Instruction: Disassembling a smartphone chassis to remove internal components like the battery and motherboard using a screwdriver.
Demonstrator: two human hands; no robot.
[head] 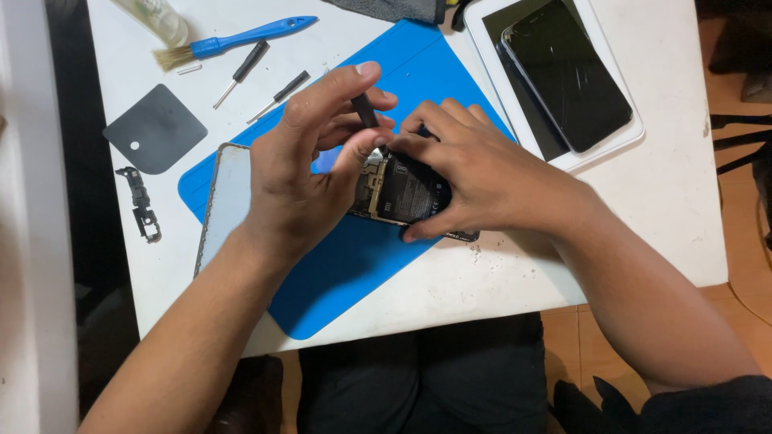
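A small black bracket-shaped part [140, 204] is lying at the left of the white bench [659, 201], beside a dark grey rounded plastic sheet [157, 128]; above them a blue-handled brush [233, 38] and two thin black-handled screwdrivers [277, 90] are resting; the left hand [301, 169] is pinching a slim black tool [366, 110] between thumb and fingers, its tip going down into the opened black phone [406, 193]; that phone is lying on the blue rubber mat [362, 257], beside a pale rear cover [225, 201]; the right hand [474, 173] is clamping the phone by its edges; the phone is probably light, stiff and fragile inside, so gripping its frame looks safest; at right, a cracked dark phone [567, 72] is sitting on a white tray [619, 141].
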